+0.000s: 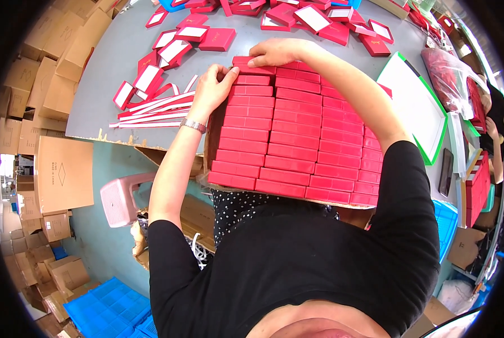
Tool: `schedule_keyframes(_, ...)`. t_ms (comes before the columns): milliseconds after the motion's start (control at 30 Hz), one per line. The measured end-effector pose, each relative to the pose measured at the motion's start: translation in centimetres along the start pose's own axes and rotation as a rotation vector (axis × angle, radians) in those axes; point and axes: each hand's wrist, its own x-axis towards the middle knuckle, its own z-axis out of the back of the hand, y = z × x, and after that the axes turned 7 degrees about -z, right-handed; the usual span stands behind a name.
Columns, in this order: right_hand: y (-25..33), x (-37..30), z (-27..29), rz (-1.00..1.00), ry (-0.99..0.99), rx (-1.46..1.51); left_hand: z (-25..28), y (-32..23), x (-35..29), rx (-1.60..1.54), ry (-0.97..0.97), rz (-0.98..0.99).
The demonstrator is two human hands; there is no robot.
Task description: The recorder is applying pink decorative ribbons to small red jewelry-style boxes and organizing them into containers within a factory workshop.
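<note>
At ten o'clock, ribbons [156, 110] are lying on the table [105, 96]. Near eleven, the left hand [213, 87], grip unclear, is half-curling, thumb against a red box [261, 71] at twelve; the right hand [275, 53] is gripping it, fingers bent. Uneven pressing could be jamming it against stacked boxes [295, 137].

A grey table [114, 70] with a chipped near edge stands on a blue-green floor [103, 248]. Brown cartons [18, 84] pile along the left, a pink plastic stool [117, 203] stands near them, and blue crates [108, 307] sit near left.
</note>
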Motion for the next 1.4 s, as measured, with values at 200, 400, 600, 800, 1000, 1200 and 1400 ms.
schedule_keyframes(200, -0.2, -0.2, -0.5, 0.030, 0.026, 0.090, 0.1, -1.6, -0.3, 0.117, 0.034, 0.064)
schedule_keyframes(400, -1.0, -0.6, -1.3, -0.016, -0.018, 0.144, -0.2, -1.4, -0.4, 0.111, 0.031, 0.062)
schedule_keyframes(600, -4.1, -2.6, 0.1, -0.048, -0.137, 0.434, -1.1, -1.2, -0.7, -0.689, 0.098, 0.163)
schedule_keyframes(800, -13.0, -11.6, 1.5, -0.077, -0.316, 0.813, -3.0, 0.6, -1.2, -1.148, 0.156, 0.227)
schedule_keyframes(1000, -23.1, -26.3, -3.0, 0.262, -0.068, 2.645, -3.0, -0.4, -0.7, -1.183, 0.222, 0.365)
schedule_keyframes(1200, -14.9, -28.1, -7.8, 0.419, -0.462, 2.056, -2.6, -0.9, -1.4, -1.245, 0.229, 0.289)
schedule_keyframes(1400, -9.5, -22.3, -7.3, -0.321, -0.458, -0.311, -3.6, 8.0, 1.1, -2.330, 0.907, 0.158)
